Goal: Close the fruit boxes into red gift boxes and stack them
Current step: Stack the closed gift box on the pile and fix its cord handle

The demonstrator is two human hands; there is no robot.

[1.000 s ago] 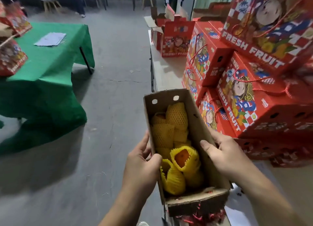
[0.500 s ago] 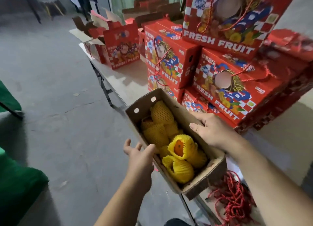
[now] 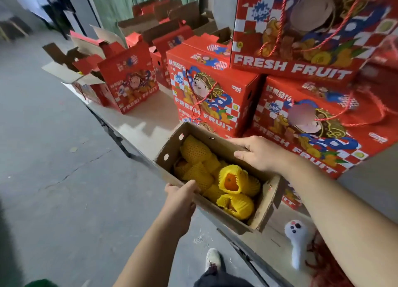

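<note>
Since half second ago: tray [image 3: 265, 202] carried on over table [image 3: 137, 125] edge, closer to stack; our view swung right.

Near: left hand [image 3: 183, 197] grips tray's near wall, thumb over rim; right hand [image 3: 261, 153] curled over far wall. Tray uncovered, one; netted fruit [image 3: 230, 181] inside, at least five, rest hidden.

Beyond: closed boxes [image 3: 212, 86], four clearly stacked, more partly hidden. Farther: open boxes [image 3: 129, 84], two countable, others blurred.

We judge: tray not yet boxed; closing and stacking left.

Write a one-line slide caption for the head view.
Both hands hold an open cardboard fruit box beside stacked red gift boxes.
</note>
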